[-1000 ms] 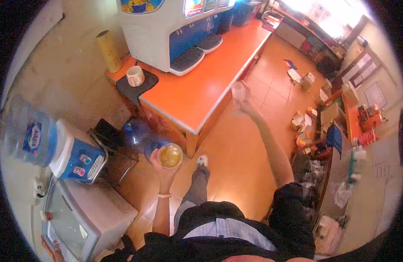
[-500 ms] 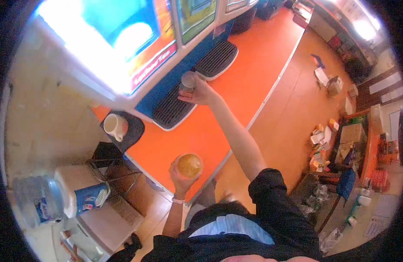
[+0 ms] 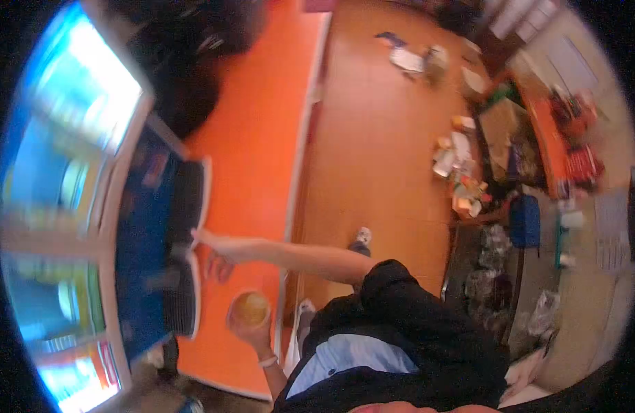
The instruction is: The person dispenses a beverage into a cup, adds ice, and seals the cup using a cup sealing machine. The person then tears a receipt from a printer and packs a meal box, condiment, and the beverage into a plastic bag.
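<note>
Head-worn view, facing forward and down, hands (image 3: 224, 253) close below

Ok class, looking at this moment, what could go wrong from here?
The left hand holds a cup of yellowish contents close to the right arm; a bump might spill it on the orange counter.

The right hand is by the drip trays and could knock them; blur hides whether it holds anything.

Loose items on the floor might trip someone.

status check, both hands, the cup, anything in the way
Left hand holding cup, yellowish inside, over orange counter. Right hand at drip trays, loosely open, seemingly empty. Blurred shape beside trays, unidentifiable.
</note>
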Available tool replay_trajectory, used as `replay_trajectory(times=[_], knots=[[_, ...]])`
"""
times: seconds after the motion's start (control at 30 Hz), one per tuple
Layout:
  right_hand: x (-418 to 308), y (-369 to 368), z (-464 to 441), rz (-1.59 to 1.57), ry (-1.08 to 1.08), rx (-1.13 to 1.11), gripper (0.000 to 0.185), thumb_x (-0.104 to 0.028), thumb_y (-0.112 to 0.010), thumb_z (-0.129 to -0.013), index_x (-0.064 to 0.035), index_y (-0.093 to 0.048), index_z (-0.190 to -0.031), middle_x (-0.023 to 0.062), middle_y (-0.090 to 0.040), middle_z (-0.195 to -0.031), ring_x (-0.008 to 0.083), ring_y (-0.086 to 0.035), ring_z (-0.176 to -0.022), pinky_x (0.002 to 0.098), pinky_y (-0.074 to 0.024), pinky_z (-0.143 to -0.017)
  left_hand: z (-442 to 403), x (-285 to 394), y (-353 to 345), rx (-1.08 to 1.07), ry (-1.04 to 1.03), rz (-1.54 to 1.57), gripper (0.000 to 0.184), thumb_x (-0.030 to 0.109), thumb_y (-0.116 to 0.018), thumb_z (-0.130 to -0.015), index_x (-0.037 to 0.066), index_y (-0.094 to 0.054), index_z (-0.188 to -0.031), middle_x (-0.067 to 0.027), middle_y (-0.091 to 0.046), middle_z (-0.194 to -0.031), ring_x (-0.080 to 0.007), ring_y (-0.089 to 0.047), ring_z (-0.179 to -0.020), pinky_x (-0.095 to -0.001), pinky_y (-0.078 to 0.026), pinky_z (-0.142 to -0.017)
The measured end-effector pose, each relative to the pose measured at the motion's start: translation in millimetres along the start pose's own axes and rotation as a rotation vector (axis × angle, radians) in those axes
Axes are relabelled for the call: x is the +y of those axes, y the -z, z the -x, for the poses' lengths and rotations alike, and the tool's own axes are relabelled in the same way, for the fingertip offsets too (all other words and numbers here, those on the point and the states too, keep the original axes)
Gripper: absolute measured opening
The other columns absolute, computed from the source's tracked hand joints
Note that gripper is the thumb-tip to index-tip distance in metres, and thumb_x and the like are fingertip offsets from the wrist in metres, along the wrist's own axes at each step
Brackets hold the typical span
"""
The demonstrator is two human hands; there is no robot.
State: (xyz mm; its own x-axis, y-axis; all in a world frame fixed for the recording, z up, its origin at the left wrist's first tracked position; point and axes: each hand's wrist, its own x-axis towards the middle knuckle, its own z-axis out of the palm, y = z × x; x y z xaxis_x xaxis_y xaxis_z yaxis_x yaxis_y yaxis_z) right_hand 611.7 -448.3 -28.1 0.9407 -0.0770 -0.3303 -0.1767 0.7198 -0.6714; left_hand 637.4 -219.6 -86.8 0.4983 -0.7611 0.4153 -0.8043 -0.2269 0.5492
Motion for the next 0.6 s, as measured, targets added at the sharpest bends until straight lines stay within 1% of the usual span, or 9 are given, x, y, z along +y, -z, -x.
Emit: replay_trajectory(times=[0.07,0.17,0.27,0.33,0.37,0.43,0.47,0.53,0.6], knots=[[-22,56,73,0.103,0.054,0.099,0.084,-0.072,-0.03,-0.078,-0.016,-0.014,-0.138,0.0231,-0.057,-0.096,0.033,-0.061,-0.074,0.0469,-0.0521,-0.065,-16,21,-50,0.056,-0.057,-0.01,0.077,0.023,-0.084,-0.052,0.002,-0.046,-0.115,-0.0137,-0.052,-0.11,-0.0282,-0.051,-0.101,-0.0407,-0.042,-0.088],[-27,170,171,0.215,0.288,0.255,0.069,-0.063,-0.031,-0.085,-0.0118,-0.033,-0.131,0.0173,-0.059,-0.093,0.0278,-0.062,-0.072,0.0399,-0.0537,-0.058,-55,87,-131,0.223,0.003,0.352,0.086,0.02,-0.085,-0.052,0.001,-0.034,-0.119,-0.0159,-0.047,-0.114,-0.0265,-0.05,-0.103,-0.0399,-0.043,-0.091],[-71,252,295,0.08,0.241,0.336,0.063,-0.056,-0.038,-0.087,-0.0097,-0.033,-0.13,0.0159,-0.058,-0.094,0.0268,-0.062,-0.072,0.0403,-0.0538,-0.057,-123,170,-211,0.133,0.028,0.608,0.092,0.016,-0.085,-0.051,0.0,-0.026,-0.12,-0.0177,-0.043,-0.117,-0.0253,-0.049,-0.105,-0.0385,-0.044,-0.093],[-93,303,359,0.179,0.265,0.509,0.066,-0.052,-0.051,-0.083,-0.0088,-0.032,-0.13,0.0159,-0.059,-0.093,0.0272,-0.061,-0.077,0.042,-0.0526,-0.064,-165,219,-282,0.191,-0.187,0.596,0.091,0.013,-0.085,-0.051,0.002,-0.027,-0.12,-0.0174,-0.042,-0.118,-0.0267,-0.048,-0.107,-0.0382,-0.044,-0.095],[-103,324,381,0.168,0.284,0.546,0.066,-0.052,-0.051,-0.083,-0.0088,-0.032,-0.13,0.0159,-0.059,-0.093,0.0272,-0.061,-0.077,0.042,-0.0526,-0.064,-182,242,-317,0.164,-0.206,0.626,0.091,0.013,-0.085,-0.051,0.002,-0.027,-0.12,-0.0174,-0.042,-0.118,-0.0267,-0.048,-0.107,-0.0382,-0.044,-0.095],[-133,371,421,0.652,0.524,0.725,0.074,-0.049,-0.062,-0.077,-0.004,-0.033,-0.128,0.0169,-0.054,-0.104,0.0278,-0.057,-0.092,0.0376,-0.0493,-0.077,-224,300,-387,-0.1,0.19,1.168,0.091,0.015,-0.085,-0.051,0.002,-0.029,-0.122,-0.0169,-0.042,-0.119,-0.0281,-0.048,-0.105,-0.0379,-0.045,-0.092],[-152,389,441,0.642,0.537,0.769,0.074,-0.049,-0.062,-0.077,-0.004,-0.033,-0.128,0.0169,-0.054,-0.104,0.0278,-0.057,-0.092,0.0376,-0.0493,-0.077,-246,336,-420,-0.199,0.342,1.334,0.091,0.016,-0.085,-0.051,0.002,-0.03,-0.122,-0.0168,-0.042,-0.119,-0.0286,-0.048,-0.105,-0.0378,-0.046,-0.091],[-195,427,481,1.189,0.723,1.083,0.088,-0.05,-0.071,-0.067,-0.0028,-0.031,-0.13,0.0213,-0.048,-0.114,0.0338,-0.05,-0.104,0.042,-0.0425,-0.088,-290,416,-482,-0.159,-0.394,0.657,0.092,0.028,-0.086,-0.05,0.002,-0.036,-0.122,-0.015,-0.044,-0.119,-0.0303,-0.048,-0.104,-0.0397,-0.043,-0.092],[-234,474,516,1.246,0.684,1.205,0.092,-0.05,-0.072,-0.063,-0.0038,-0.03,-0.131,0.0221,-0.043,-0.118,0.0355,-0.046,-0.108,0.044,-0.0399,-0.09,-323,490,-541,-0.211,-0.572,0.527,0.091,0.036,-0.085,-0.05,0.001,-0.039,-0.121,-0.0143,-0.046,-0.117,-0.0302,-0.047,-0.106,-0.0405,-0.04,-0.093]])
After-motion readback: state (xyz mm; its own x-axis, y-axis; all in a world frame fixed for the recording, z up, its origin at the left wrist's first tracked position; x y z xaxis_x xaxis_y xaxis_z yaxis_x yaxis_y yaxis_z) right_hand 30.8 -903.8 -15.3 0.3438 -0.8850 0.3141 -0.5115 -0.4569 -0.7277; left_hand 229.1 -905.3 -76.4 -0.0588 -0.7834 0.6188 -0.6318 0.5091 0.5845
